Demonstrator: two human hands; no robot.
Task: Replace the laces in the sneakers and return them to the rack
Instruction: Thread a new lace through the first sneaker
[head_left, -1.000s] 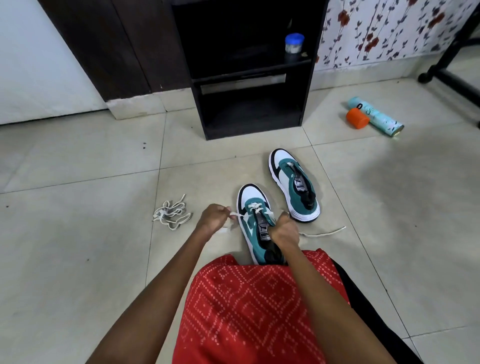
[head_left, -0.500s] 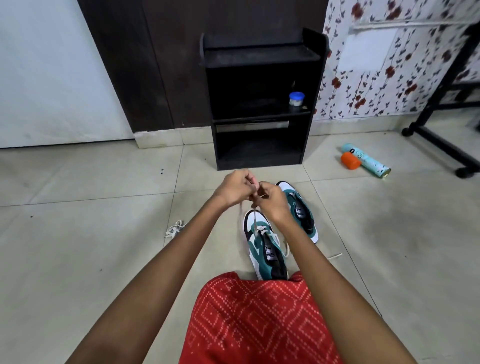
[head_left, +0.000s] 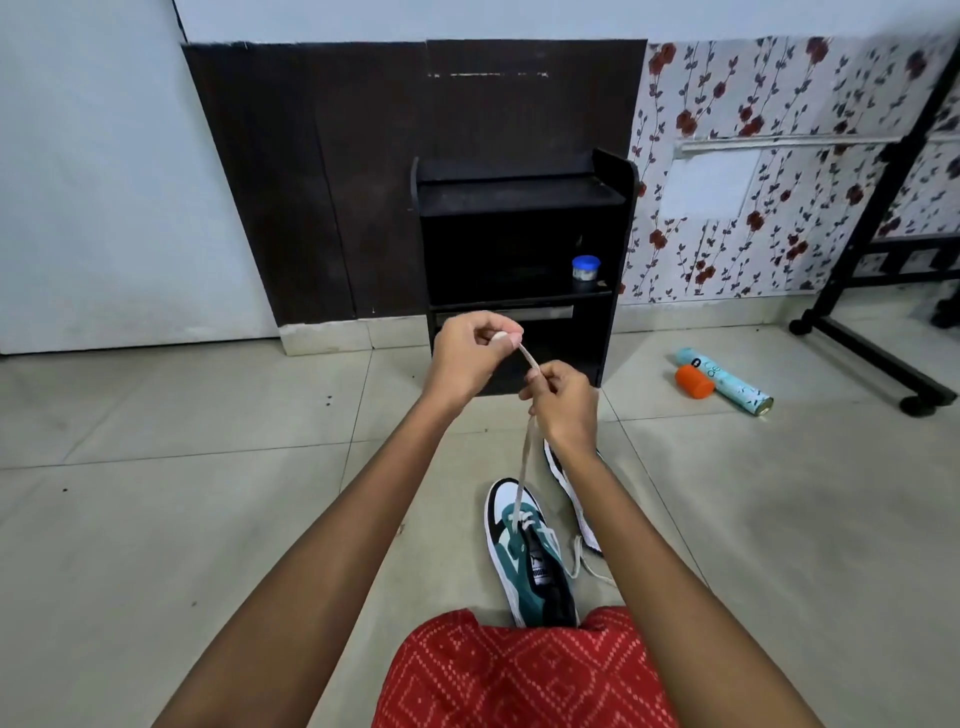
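Left hand (head_left: 467, 358) and right hand (head_left: 563, 402) on one lace (head_left: 524, 457); two sneakers (head_left: 524, 566) below.

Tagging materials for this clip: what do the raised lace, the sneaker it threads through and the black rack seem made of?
The lace: flat woven fabric, off-white, matte; it hangs like tape. The sneaker: teal panels look matte, suede-like; white toe smoother, perhaps leather or synthetic. The rack: flat black boards, likely laminated wood, dull sheen.
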